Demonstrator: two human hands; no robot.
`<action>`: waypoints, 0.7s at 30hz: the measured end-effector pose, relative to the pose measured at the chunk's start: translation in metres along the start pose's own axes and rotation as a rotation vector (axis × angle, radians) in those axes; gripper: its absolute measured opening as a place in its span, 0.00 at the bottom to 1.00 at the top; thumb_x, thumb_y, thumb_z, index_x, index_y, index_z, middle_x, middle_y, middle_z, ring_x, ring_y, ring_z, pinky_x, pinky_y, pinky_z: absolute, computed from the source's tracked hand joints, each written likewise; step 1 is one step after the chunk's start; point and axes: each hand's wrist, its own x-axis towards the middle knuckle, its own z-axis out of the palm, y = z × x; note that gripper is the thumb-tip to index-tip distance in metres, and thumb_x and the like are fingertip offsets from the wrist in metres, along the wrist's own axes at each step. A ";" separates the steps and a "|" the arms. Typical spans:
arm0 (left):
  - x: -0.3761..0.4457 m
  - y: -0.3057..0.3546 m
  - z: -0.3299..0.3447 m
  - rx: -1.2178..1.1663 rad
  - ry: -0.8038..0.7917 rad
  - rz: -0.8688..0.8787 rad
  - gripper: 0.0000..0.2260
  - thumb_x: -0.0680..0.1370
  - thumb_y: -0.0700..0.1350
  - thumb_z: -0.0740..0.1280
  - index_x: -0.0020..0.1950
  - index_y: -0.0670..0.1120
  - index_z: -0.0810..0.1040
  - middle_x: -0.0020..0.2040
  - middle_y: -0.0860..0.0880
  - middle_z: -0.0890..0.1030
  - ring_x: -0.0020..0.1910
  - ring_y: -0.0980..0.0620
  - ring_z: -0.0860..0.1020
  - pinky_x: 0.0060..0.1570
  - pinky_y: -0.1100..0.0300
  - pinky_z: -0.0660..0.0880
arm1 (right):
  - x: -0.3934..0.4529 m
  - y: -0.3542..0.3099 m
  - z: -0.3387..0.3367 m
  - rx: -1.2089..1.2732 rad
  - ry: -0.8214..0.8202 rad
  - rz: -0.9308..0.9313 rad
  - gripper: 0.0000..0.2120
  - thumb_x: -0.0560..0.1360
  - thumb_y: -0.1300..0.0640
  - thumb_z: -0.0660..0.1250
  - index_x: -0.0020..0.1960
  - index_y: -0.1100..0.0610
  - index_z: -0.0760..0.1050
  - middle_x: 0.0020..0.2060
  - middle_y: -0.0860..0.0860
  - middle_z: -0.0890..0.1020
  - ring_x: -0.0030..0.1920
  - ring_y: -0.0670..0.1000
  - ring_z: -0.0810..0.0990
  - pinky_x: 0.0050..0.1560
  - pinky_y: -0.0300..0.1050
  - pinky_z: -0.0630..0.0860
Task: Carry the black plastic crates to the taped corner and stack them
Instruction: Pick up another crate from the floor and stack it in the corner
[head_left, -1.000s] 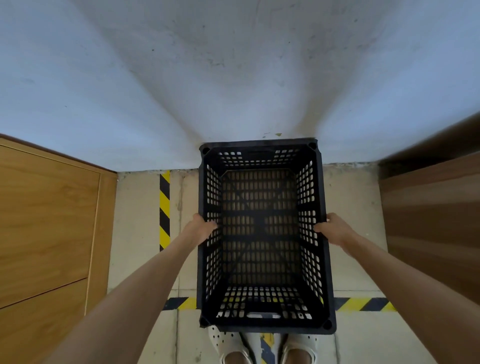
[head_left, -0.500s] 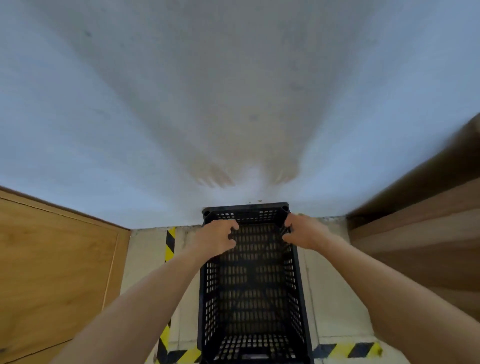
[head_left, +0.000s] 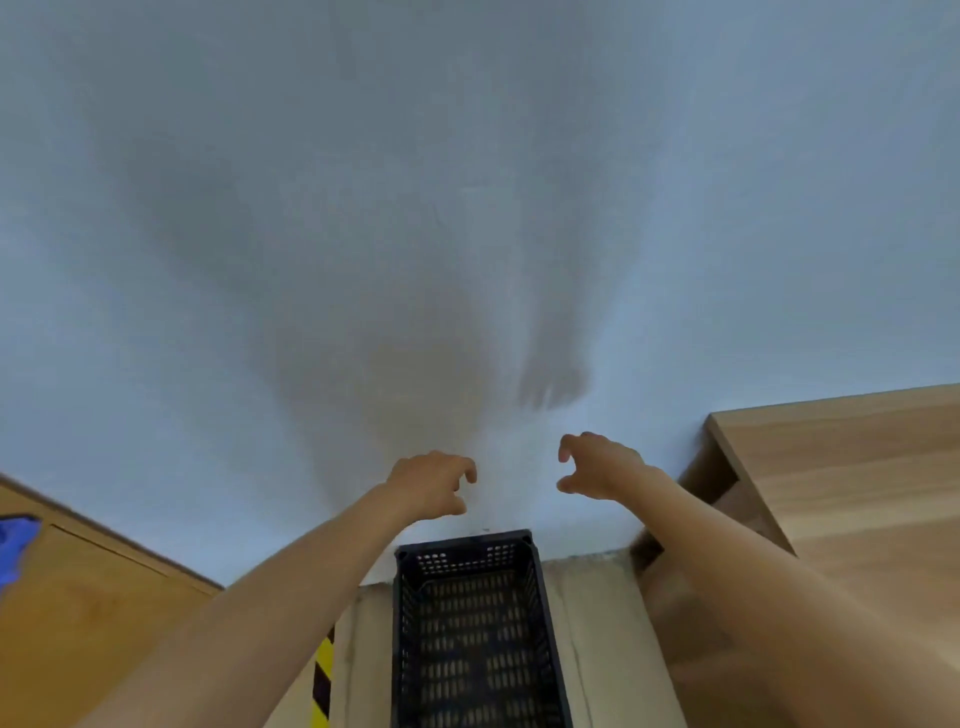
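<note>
**Pale wall, one crate on the floor, two empty hands**

Concrete floor (head_left: 597, 649) fills the bottom of the view, with one strip of yellow-and-black hazard tape (head_left: 322, 675) running along the left of the crate. One black plastic crate (head_left: 472, 634) sits upright on that floor, its open top facing up; its long axis runs away from the person toward the wall, and its far short end stands close against the wall's foot. Only one crate can be counted; whether another lies under it cannot be told. A wooden panel (head_left: 93, 623) stands to the left and a wooden cabinet (head_left: 841, 499) to the right, the crate between them.

Above the crate's far end, two bare forearms reach forward. The left hand (head_left: 431, 483) and the right hand (head_left: 597, 467) hang apart, fingers loosely curled and spread, holding nothing and clear of the crate. Beyond them rises the pale wall (head_left: 467, 208), carrying soft shadows of the arms.
</note>
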 end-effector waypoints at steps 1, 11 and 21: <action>-0.008 0.001 -0.014 0.017 0.003 0.009 0.19 0.78 0.50 0.67 0.68 0.54 0.71 0.61 0.52 0.77 0.59 0.50 0.75 0.47 0.57 0.69 | -0.012 -0.003 -0.012 -0.011 0.010 0.014 0.22 0.76 0.50 0.65 0.68 0.52 0.68 0.63 0.51 0.73 0.59 0.54 0.76 0.56 0.48 0.73; -0.106 0.011 -0.132 0.119 0.153 0.146 0.16 0.77 0.52 0.68 0.64 0.55 0.74 0.60 0.54 0.79 0.59 0.50 0.76 0.55 0.55 0.70 | -0.154 -0.045 -0.100 0.001 0.231 0.193 0.16 0.77 0.48 0.62 0.63 0.50 0.72 0.62 0.50 0.74 0.62 0.54 0.74 0.58 0.50 0.70; -0.165 0.109 -0.161 0.254 0.204 0.409 0.17 0.76 0.52 0.69 0.64 0.55 0.74 0.58 0.55 0.80 0.59 0.50 0.76 0.54 0.54 0.70 | -0.293 -0.042 -0.089 0.092 0.368 0.321 0.17 0.77 0.51 0.62 0.63 0.54 0.71 0.60 0.53 0.74 0.59 0.56 0.75 0.57 0.49 0.73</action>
